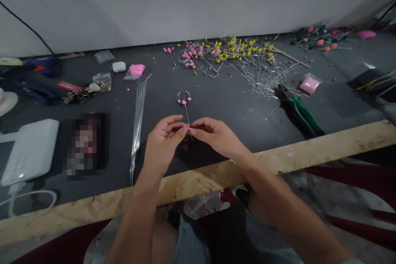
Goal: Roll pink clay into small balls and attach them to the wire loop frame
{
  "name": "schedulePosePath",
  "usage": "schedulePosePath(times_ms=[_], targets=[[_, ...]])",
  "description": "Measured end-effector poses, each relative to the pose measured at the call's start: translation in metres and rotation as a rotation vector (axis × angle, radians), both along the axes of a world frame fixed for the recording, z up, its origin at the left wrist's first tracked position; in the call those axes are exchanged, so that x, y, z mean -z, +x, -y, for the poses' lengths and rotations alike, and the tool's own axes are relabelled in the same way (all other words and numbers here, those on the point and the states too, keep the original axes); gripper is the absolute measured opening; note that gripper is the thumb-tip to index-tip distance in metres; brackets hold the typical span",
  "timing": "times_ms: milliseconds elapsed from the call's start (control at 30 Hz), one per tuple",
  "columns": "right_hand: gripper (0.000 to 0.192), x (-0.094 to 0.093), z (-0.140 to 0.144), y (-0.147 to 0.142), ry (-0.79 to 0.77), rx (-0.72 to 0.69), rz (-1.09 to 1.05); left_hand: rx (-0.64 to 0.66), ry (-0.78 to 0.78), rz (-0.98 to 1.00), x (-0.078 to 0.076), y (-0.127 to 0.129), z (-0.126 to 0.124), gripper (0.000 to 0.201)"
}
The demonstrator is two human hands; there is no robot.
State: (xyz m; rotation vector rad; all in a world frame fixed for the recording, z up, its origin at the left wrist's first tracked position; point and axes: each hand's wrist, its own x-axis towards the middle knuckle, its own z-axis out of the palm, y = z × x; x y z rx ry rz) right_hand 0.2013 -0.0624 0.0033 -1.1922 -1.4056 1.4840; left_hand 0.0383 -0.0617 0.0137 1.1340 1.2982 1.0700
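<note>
- Pinching the thin wire stem w/ small pink beads (186, 109), left hand (162, 140) & right hand (213, 134) met fingertip to fingertip, each grip narrow on its near end.
- Stem's looped head rested on the dark surface (235, 103), prob. steadying it for fine work.
- Bundle of straight silver wires (138, 115) and green-handled pliers (298, 111) lay near, within reach.
- No readable labels/writing.

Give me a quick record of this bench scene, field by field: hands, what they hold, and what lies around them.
left hand: pinching the lower end of the wire stem
right hand: pinching the same spot, fingertips meeting the left's
wire stem: thin, topped by a wire loop with pink beads
left of hands: bundle of straight wires
right of hands: green pliers
far side: pile of beaded stems, pink and yellow
surface: dark table with wooden front edge
</note>
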Motion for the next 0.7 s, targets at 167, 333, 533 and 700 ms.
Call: schedulePosePath(times_ms=[167,333,533,700], targets=[[0.023,0.000,-0.004,0.007,-0.025,0.062,-0.020,0.170,-0.186,-0.207,0.002,-0.031,-0.011,0.038],[0.020,-0.004,-0.004,0.014,-0.037,0.074,0.001,0.272,-0.232,-0.378,0.003,-0.040,-0.020,0.039],[0.021,-0.001,-0.004,0.016,-0.031,0.039,0.028,0.305,-0.073,-0.573,0.004,-0.033,-0.025,0.038],[0.022,0.001,-0.005,0.017,-0.025,0.028,0.032,0.310,0.021,-0.762,0.004,-0.032,-0.026,0.036]])
